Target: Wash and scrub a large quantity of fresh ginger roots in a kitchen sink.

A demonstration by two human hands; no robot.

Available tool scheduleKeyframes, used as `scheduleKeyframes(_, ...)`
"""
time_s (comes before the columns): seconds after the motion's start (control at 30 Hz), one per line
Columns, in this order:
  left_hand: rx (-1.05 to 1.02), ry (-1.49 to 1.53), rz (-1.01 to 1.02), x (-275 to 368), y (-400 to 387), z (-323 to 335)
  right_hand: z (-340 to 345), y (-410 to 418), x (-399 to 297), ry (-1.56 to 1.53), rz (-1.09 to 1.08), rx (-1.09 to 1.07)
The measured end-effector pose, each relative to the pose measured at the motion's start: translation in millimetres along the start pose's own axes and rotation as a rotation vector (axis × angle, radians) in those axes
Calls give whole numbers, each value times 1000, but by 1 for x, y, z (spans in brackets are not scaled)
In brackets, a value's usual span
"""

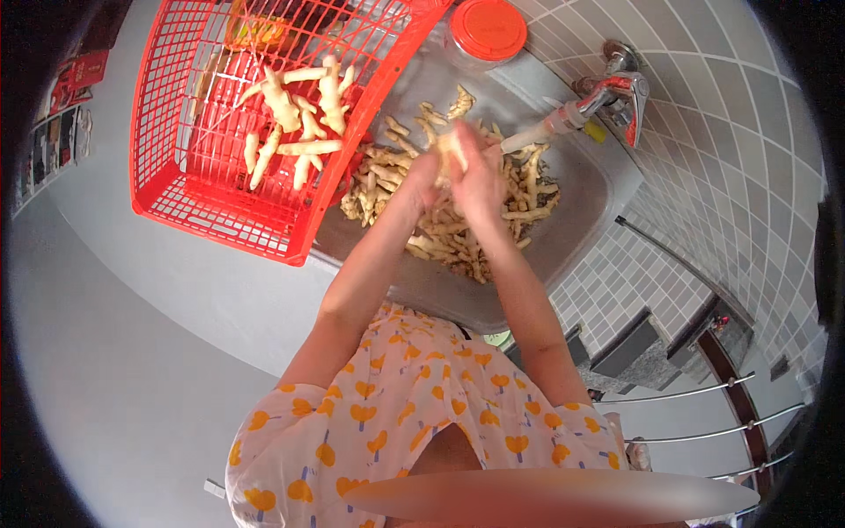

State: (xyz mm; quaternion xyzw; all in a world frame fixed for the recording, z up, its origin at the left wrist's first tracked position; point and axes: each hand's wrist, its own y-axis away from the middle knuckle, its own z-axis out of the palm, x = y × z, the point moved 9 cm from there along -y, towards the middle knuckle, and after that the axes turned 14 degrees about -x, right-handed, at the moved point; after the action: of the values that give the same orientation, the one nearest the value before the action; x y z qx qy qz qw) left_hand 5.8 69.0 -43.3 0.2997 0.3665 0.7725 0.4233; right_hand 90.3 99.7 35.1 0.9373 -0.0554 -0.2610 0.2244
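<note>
Above the metal sink (584,198), my left hand (424,177) and my right hand (476,175) are close together around a pale piece of root (451,146), apparently ginger. Motion blurs the fingers, and they partly cover the piece. The tap's spout (528,137) ends just beside my right hand. Beneath both hands spreads a heap of knobbly yellow-brown ginger roots (449,241) in the sink. Several paler, cleaner-looking ginger pieces (280,109) lie in a red plastic basket (221,234) to the left.
The basket overlaps the sink's left side. A clear jar with a red lid (488,30) stands at the sink's back corner. The lever tap (617,92) juts from the tiled wall (713,99) at right. Below right are curved metal rails (700,389).
</note>
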Motion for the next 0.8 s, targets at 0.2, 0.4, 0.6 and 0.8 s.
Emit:
scheduleKeyframes(0.2, -507, 112, -76, -9, -13, 29, -24, -39, 97, -229, 114, 125)
scheduleKeyframes(0.4, -503, 369, 65, -5, -58, -7, 3, 16, 6, -332, 42, -175)
scheduleKeyframes(0.6, -364, 342, 106, -22, -82, 11, -27, -14, 42, -347, 16, 118)
scheduleKeyframes(0.8, -521, 424, 65, -28, -89, 11, -27, -2, 20, -270, 86, -11)
